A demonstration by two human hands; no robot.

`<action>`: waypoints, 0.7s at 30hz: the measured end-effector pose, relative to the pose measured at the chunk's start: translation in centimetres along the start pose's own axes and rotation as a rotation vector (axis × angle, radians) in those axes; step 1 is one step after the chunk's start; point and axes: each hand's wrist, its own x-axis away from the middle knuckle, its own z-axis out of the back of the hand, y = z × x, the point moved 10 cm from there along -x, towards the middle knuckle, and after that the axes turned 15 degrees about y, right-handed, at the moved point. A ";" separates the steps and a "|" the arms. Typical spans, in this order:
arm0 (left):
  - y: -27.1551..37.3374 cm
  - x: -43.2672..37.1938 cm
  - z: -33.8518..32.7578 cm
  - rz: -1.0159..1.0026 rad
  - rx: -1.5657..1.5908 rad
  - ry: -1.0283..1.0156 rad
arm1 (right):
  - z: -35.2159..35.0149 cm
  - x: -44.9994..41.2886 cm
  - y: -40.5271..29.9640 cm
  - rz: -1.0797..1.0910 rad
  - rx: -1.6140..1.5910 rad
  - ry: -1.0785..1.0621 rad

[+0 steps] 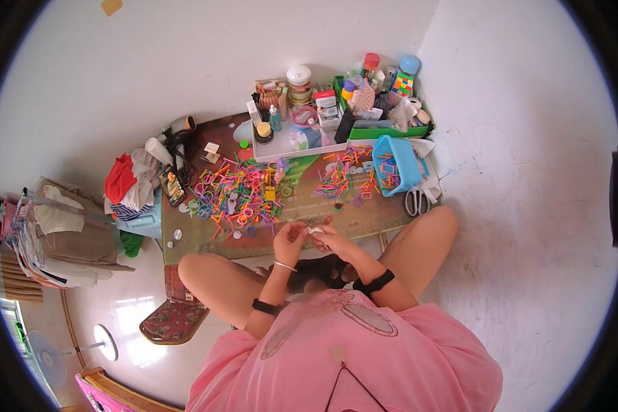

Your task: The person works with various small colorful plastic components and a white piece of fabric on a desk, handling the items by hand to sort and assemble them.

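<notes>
A small white item (pixel 315 230), perhaps paper or soft plastic, is pinched between my two hands in front of the table's near edge. My left hand (pixel 289 241) has its fingertips at the item's left end, and a bangle circles that wrist. From the other side my right hand (pixel 336 241) grips it between thumb and fingers. What exactly it is cannot be made out. Beyond my left hand spreads a large pile of colourful plastic sticks and rings (pixel 244 190). A smaller pile of similar sticks (pixel 342 175) lies farther right.
A tilted blue plastic basket (pixel 409 172) holds more pieces, with scissors (pixel 416 202) near it. A white tray (pixel 298 154) and a green box (pixel 386 133) of toiletries stand at the back. Hair dryer (pixel 181 124) and clothes (pixel 126 180) are left; a chair (pixel 175 322) stands below.
</notes>
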 end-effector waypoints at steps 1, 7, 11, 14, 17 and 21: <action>-0.1 0.0 0.1 0.007 0.020 0.000 | -0.1 0.0 0.0 -0.010 0.016 -0.044; 0.3 0.4 -0.4 -0.054 -0.035 -0.097 | 0.2 0.0 -0.4 -0.028 0.080 -0.001; 1.1 1.1 -1.3 -0.120 -0.087 -0.140 | 1.1 -0.6 -0.2 0.037 0.076 0.091; 0.8 1.0 -0.9 0.032 -0.011 -0.113 | 0.6 -0.6 -0.2 0.090 0.160 0.038; 2.1 0.7 -0.8 -0.078 -0.188 -0.168 | 0.5 -0.5 0.1 0.097 0.190 -0.016; 3.0 0.8 -0.8 -0.230 -0.344 -0.195 | 0.5 -0.9 0.3 0.238 0.415 -0.082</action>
